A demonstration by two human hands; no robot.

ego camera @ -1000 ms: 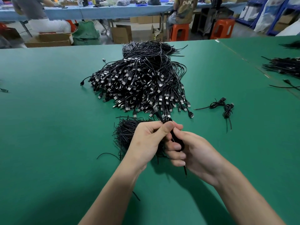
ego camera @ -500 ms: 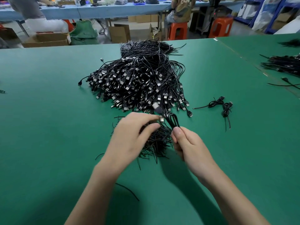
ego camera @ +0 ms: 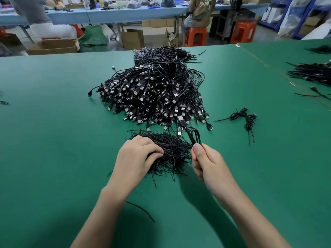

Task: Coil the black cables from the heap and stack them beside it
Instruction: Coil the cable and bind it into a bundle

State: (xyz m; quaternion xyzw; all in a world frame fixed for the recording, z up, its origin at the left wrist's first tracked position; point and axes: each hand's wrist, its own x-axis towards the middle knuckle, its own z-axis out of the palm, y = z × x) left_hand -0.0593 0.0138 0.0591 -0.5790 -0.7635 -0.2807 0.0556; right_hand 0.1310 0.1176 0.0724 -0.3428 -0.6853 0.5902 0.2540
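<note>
One main heap [ego camera: 152, 90], one tie pile [ego camera: 172, 149], one looped cable [ego camera: 193, 135] — two coiled cables [ego camera: 237, 115]

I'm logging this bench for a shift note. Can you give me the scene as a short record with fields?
surface: green table
heap: black USB cables, mid-table
left hand: fingertips in the pile of thin black strands; whether it pinches one is unclear
right hand: grips a looped cable, loops pointing up
finished: two coiled cables right of the heap, apart from it
stray: one loose strand by the left forearm
</note>
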